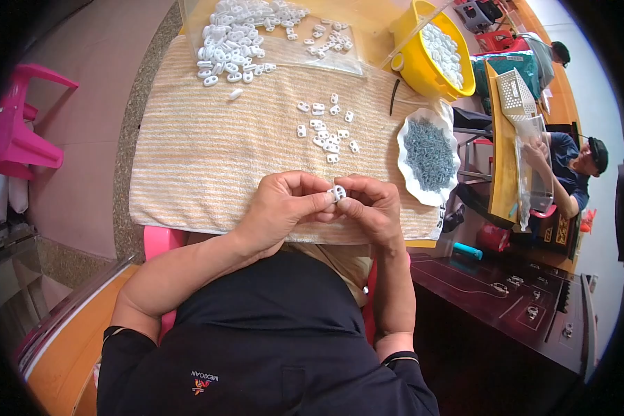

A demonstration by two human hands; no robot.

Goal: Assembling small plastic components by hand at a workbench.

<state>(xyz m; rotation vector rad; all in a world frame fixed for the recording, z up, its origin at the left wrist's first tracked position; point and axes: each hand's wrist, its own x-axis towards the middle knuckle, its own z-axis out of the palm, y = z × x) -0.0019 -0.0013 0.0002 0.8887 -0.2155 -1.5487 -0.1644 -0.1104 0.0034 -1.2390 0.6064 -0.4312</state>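
Note:
Close to the table's near edge, my left hand [284, 204] and my right hand [371, 208] meet, both pinching one small white plastic piece with two holes [338, 193]. Thumbs and forefingers press on it from either side. Just beyond lies a loose group of small white two-holed blocks [326, 139] on the striped towel [201, 152]. A larger heap of white oval two-holed pieces [232, 41] is at the far left. Right of my right hand, a white wavy-rimmed dish [406, 182] holds many small grey-blue pins or screws [430, 152].
A yellow basket [403, 35] of white pieces stands at the far right, near a dark strip [394, 97]. More small blocks [329, 38] lie on a clear sheet at the back. A pink stool [31, 132] is left. Co-workers [575, 166] sit at another table on the right.

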